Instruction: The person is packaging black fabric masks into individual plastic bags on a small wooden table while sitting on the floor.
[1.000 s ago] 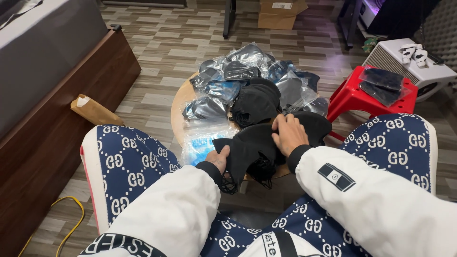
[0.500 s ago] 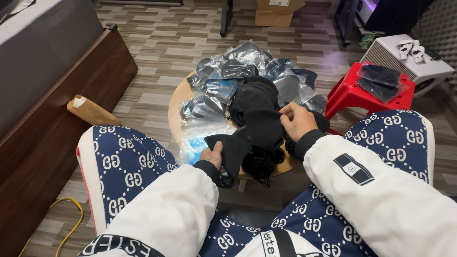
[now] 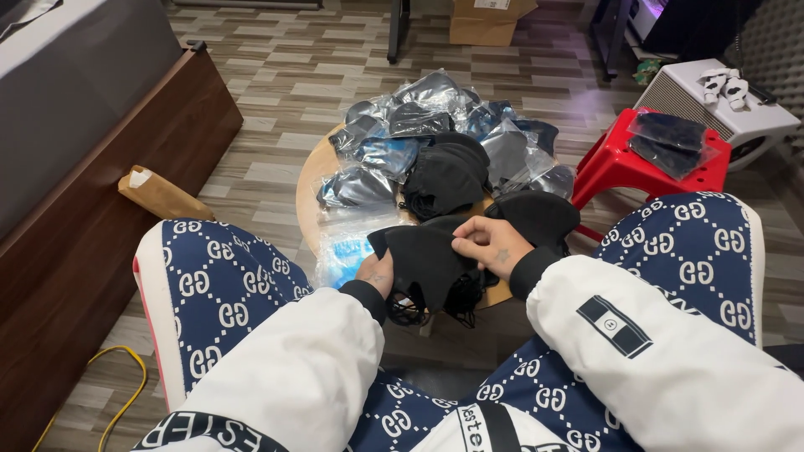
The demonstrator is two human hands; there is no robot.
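Both hands hold one black face mask [image 3: 420, 261] above the near edge of a small round wooden table [image 3: 306, 186]. My left hand [image 3: 375, 273] grips its lower left edge from underneath. My right hand [image 3: 492, 245] pinches its upper right edge. More loose black masks [image 3: 448, 172] lie piled in the table's middle, and another black mask [image 3: 536, 216] sits just right of my right hand. Several clear plastic bags with dark masks [image 3: 435, 109] cover the far half of the table. A clear bag with blue contents [image 3: 342, 253] lies left of my left hand.
A red plastic stool [image 3: 615, 167] at the right carries bagged dark masks [image 3: 670, 142]. A white box [image 3: 712, 105] stands behind it. A dark wooden bench [image 3: 100, 192] runs along the left, with a brown paper bag [image 3: 159, 194] beside it. A yellow cable [image 3: 109, 393] lies on the floor.
Both hands have drawn the black mask nearer to me and spread it flatter; my right hand moved from the mask pile to the mask's upper right edge.
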